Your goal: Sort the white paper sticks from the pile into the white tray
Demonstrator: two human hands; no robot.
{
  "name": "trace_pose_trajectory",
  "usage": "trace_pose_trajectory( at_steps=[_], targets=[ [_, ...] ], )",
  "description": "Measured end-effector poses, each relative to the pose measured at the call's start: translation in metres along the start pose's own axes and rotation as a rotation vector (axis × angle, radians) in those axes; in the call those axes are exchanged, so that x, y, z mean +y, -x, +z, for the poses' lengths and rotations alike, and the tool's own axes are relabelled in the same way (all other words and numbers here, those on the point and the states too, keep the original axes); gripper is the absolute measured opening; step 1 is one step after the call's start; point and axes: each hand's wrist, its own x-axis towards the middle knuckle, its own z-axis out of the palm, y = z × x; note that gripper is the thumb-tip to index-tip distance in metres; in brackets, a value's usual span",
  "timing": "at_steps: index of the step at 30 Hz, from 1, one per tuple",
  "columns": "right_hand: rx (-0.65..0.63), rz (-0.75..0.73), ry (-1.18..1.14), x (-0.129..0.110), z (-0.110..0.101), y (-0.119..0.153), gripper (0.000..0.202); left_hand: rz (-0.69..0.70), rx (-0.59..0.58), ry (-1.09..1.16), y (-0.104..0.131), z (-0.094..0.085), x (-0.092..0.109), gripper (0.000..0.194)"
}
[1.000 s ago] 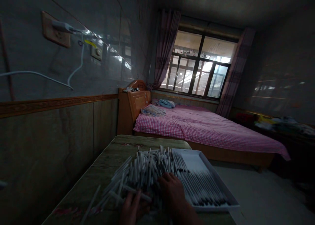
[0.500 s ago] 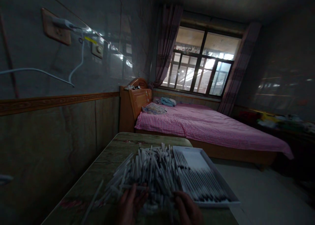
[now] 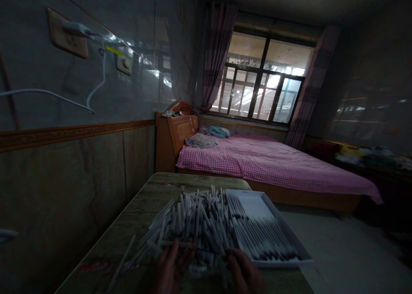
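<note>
A large heap of thin white sticks (image 3: pixel 196 216) lies on a patterned table (image 3: pixel 135 216). To its right, a shallow white tray (image 3: pixel 278 219) holds rows of similar sticks with dark ends. My left hand (image 3: pixel 174 262) is at the heap's near edge, its fingers closed around a pale stick. Close to the tray's near left corner is my right hand (image 3: pixel 243 268), with its fingers pinched together; a thin dark piece seems to run between the two hands, though dimness blurs it. One loose stick (image 3: pixel 120 264) lies at the left of the table.
Beyond the table stands a bed (image 3: pixel 257 156) with a pink checked cover and a wooden headboard (image 3: pixel 177 131). A tiled wall with a socket (image 3: pixel 67 38) and a white cable rises at the left. Cluttered items (image 3: pixel 370 156) are at the far right.
The view has shifted very slightly. A thin dark line now shows between my hands. My hands have otherwise hardly moved.
</note>
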Motion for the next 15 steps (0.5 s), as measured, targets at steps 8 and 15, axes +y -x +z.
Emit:
trace_pose_trajectory(
  at_steps=[8, 15],
  targets=[
    [0.103, 0.055, -0.224, 0.0, 0.005, -0.001, 0.051, 0.004, 0.036, 0.004, 0.003, 0.005, 0.002, 0.011],
    [-0.076, -0.186, -0.214, 0.01, 0.013, -0.003, 0.025, -0.065, -0.053, -0.066, 0.012, 0.009, -0.007, 0.007]
  ],
)
